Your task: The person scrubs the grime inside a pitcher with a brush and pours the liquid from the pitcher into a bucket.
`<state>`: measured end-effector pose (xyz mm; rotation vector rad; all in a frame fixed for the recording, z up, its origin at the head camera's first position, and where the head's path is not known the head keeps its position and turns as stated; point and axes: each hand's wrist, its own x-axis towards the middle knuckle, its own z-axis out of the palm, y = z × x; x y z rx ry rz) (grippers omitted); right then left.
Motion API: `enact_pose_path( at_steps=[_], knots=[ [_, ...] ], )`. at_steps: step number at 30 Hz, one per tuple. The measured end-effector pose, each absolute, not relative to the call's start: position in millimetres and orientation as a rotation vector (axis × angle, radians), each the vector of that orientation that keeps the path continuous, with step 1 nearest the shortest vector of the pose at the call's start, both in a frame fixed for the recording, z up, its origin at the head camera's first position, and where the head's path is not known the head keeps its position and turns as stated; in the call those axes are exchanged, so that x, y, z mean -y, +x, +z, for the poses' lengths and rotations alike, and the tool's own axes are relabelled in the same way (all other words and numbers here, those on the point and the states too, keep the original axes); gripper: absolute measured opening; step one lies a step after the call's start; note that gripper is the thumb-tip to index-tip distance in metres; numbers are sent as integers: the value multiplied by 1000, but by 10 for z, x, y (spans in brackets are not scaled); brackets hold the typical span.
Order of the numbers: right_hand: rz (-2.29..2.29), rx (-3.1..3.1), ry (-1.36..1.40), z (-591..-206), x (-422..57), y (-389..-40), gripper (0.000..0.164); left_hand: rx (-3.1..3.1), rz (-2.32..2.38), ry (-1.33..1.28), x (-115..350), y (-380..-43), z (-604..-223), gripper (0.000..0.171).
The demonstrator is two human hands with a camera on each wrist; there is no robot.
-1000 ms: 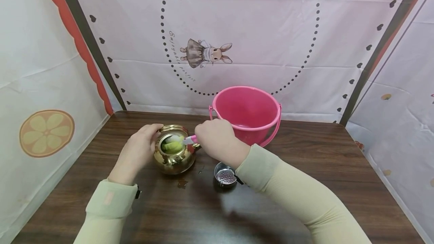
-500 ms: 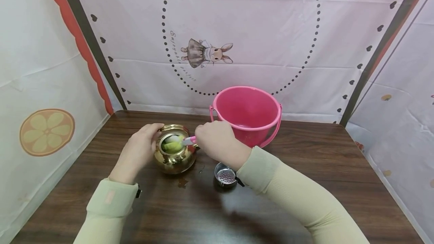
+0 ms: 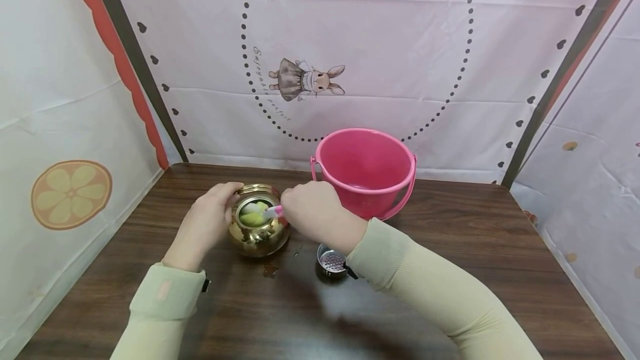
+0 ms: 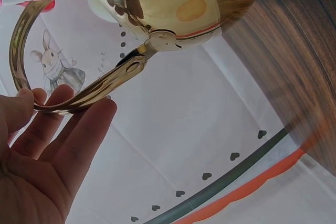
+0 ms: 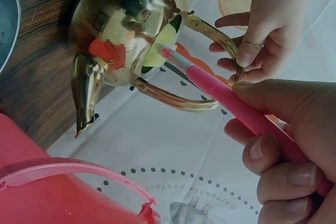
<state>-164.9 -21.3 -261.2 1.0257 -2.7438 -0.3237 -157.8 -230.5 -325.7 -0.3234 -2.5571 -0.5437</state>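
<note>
A shiny gold teapot (image 3: 259,242) stands on the table with its round mouth uncovered. My left hand (image 3: 202,224) holds its hooped handle (image 4: 113,81), thumb and fingers pinching the bar in the left wrist view. With my right hand (image 3: 320,213) I grip the pink handle of a cleaning brush (image 5: 231,100). The brush's soft yellow-green and white head (image 3: 253,214) sits in the teapot's mouth, its lower part hidden inside. In the right wrist view, the teapot's spout (image 5: 86,95) points toward the bucket.
Behind my right hand stands a pink bucket (image 3: 372,199) with its handle hanging down. A small round metal strainer (image 3: 330,263) with a perforated base lies below my right wrist. Small wet spots (image 3: 270,271) mark the wooden table (image 3: 450,226) near the teapot. Printed cloth (image 3: 400,43) hangs around.
My right hand has shifted slightly left and down, carrying the brush with it, and the brush head has moved a little within the teapot's mouth. The left hand keeps its hold.
</note>
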Motion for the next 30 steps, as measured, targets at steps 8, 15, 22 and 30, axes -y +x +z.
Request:
enact_pose_path(
  at_steps=[8,15,22,30],
  knots=[
    [-307,2704,1053,-2605,236,-1621,27,2563,-546,-322,2302,-1567,-3247,21],
    [-309,2676,1066,-2594,228,-1596,26,2576,-550,-311,2302,-1569,-3249,21],
    [-319,2693,1097,-2576,210,-1612,22,2590,-538,-304,2302,-1572,-3251,21],
    [-357,2716,1094,-2534,187,-1621,13,2562,-531,-314,2301,-1571,-3254,21]
  ],
)
